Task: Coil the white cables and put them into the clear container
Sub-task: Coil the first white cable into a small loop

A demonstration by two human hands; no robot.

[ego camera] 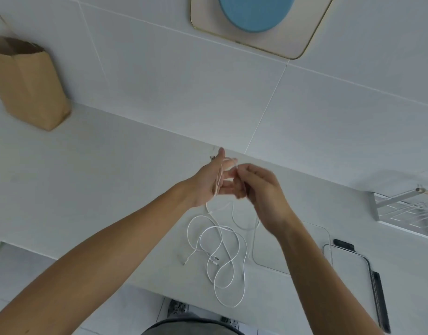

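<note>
Both hands are raised above the white surface [111, 189], close to the tiled wall. The left hand [211, 182] has its palm turned to the right and its fingers mostly straight and spread; a strand of the white cable [217, 250] runs across the palm and around the fingers. The right hand [259, 189] is just beside it, with curled fingers, and it pinches the cable near the left fingertips. The picture is a little blurred there, so the exact wrap cannot be told.

From the hands the cable hangs down to the surface, where most of it lies in loose, overlapping loops in front of the person. Small connector ends [215, 261] lie among these loops. One loop reaches over the front edge of the surface.

To the right of the loops, partly hidden by the right forearm, lies a clear container [261, 264] with rounded corners. Further right is a flat white tray [353, 269] with dark edges. A brown paper bag [26, 85] stands far left by the wall. A wire rack [406, 213] is at the right edge.
</note>
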